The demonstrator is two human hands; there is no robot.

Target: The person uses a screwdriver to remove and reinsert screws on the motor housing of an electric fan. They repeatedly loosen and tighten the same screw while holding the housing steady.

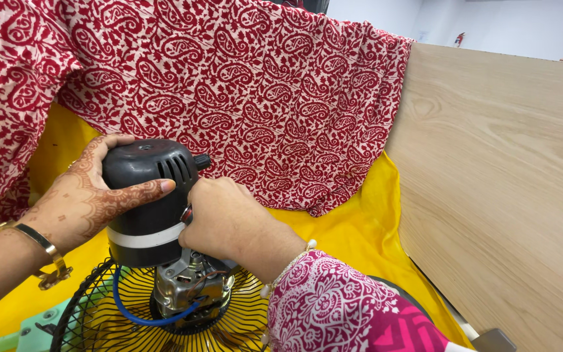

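Head view, looking down at both hands on a fan motor assembly. The black motor cover (146,195), a rounded plastic housing with vent slots and a white band low on its side, sits over the bare motor (189,287), whose metal body and windings show beneath it. A blue wire (139,318) loops out from under the cover across the black wire fan grille (86,313), which lies flat under the motor.

I see the left hand (86,195), patterned with henna and wearing a gold bangle at the wrist, wrapped around the cover's left side, thumb on top and a finger laid across its front. It is grasping the cover. The right hand (229,221) is clenched against the cover's right side, beside a small black knob (201,160); whether it pinches something there I cannot tell, as the fingers hide it. Its sleeve is pink with white print, a beaded bracelet at the wrist.

All this rests on a yellow cloth (360,228). A red-and-white paisley cloth (262,85) lies behind, draped over it. A pale wooden board (503,182) stands to the right. A pale green plastic part (40,322) shows at lower left.
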